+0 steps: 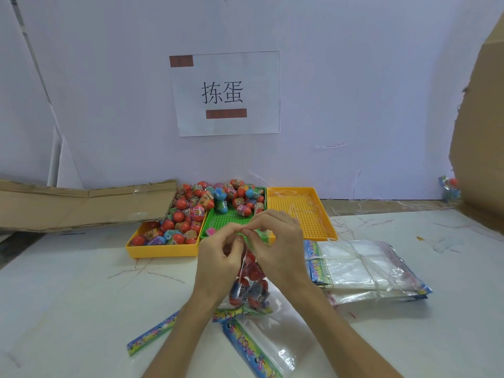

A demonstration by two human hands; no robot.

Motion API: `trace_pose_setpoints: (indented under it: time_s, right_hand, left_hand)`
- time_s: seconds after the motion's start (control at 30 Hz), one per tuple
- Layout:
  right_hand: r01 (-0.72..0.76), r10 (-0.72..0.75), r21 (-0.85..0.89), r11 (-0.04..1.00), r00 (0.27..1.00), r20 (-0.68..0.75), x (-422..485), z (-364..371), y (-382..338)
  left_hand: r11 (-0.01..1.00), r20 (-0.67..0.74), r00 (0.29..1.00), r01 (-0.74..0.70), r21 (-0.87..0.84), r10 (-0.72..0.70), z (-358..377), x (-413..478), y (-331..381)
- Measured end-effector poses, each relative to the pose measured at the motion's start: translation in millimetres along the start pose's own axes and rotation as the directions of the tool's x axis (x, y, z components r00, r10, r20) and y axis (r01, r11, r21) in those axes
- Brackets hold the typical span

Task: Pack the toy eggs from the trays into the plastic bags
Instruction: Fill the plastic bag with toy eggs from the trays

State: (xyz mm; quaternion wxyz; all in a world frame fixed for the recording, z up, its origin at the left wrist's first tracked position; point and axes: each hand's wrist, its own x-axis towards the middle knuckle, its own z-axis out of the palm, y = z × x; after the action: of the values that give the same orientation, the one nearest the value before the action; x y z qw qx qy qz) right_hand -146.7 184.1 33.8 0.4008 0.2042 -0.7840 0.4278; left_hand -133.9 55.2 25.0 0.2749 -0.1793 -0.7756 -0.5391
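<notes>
Behind two hands (218, 257) (278, 241), three trays (163, 251) (234, 214) (300, 211).

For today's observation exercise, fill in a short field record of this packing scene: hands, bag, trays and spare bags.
left hand: pinches the top of the filled bag
right hand: pinches the same top edge
filled bag: holds toy eggs, hangs between the hands
left yellow tray: full of eggs
green tray: eggs heaped at the far end
right yellow tray: no eggs
spare bags: tied stack at right
</notes>
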Motion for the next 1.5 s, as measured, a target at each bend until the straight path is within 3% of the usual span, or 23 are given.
trace_pose_setpoints:
  time_s: [0.27, 0.4, 0.57, 0.67, 0.73, 0.97, 1.17, 1.3, 1.4, 1.5]
  right_hand:
    - [0.009, -0.01, -0.04, 0.999, 1.0, -0.016, 0.1, -1.3, -2.9]
    - [-0.064, 0.064, 0.005, 0.998, 0.998, 0.024, 1.6, -1.9, -5.6]
    - [-0.277, 0.267, 0.125, 0.953, 0.959, 0.089, 5.6, -6.3, -5.8]
    - [-0.521, 0.497, 0.224, 0.823, 0.853, 0.159, 8.6, -8.8, -1.3]
    - [-0.611, 0.575, 0.24, 0.755, 0.792, 0.207, 10.4, -10.5, 3.0]
    - [-0.666, 0.623, 0.388, 0.637, 0.741, 0.25, 11.2, -12.1, 2.6]
    - [-0.671, 0.619, 0.436, 0.6, 0.734, 0.279, 11.9, -12.8, -2.4]
    - [-0.655, 0.607, 0.381, 0.652, 0.753, 0.255, 10.3, -11.3, -3.2]
    - [-0.619, 0.579, 0.342, 0.707, 0.784, 0.223, 9.0, -11.5, -2.0]
    - [-0.574, 0.541, 0.327, 0.751, 0.818, 0.193, 8.0, -10.1, -2.5]
  left_hand:
    - [1.0, 0.001, 1.0, 0.009, 0.001, -0.009, 0.6, -0.6, 0.5]
    - [0.999, -0.035, 0.999, 0.039, -0.009, -0.039, 0.9, 1.1, 2.0]
    - [0.989, -0.091, 0.988, 0.117, -0.091, -0.125, -2.3, 3.1, 1.0]
    - [0.979, -0.111, 0.979, 0.16, -0.126, -0.174, -3.4, 3.6, 0.7]
    - [0.972, -0.129, 0.971, 0.182, -0.146, -0.201, -2.8, 3.7, 0.0]
    - [0.955, -0.206, 0.938, 0.251, -0.156, -0.28, -2.5, 4.6, -2.8]
    - [0.944, -0.286, 0.901, 0.298, -0.141, -0.327, -3.7, 4.7, -4.5]
    - [0.937, -0.326, 0.879, 0.327, -0.122, -0.349, -3.5, 6.3, -6.7]
    - [0.961, -0.4, 0.877, 0.272, -0.044, -0.266, -2.3, 6.0, -3.6]
    - [0.954, -0.482, 0.864, 0.008, 0.3, 0.144, -3.4, 2.7, 0.3]
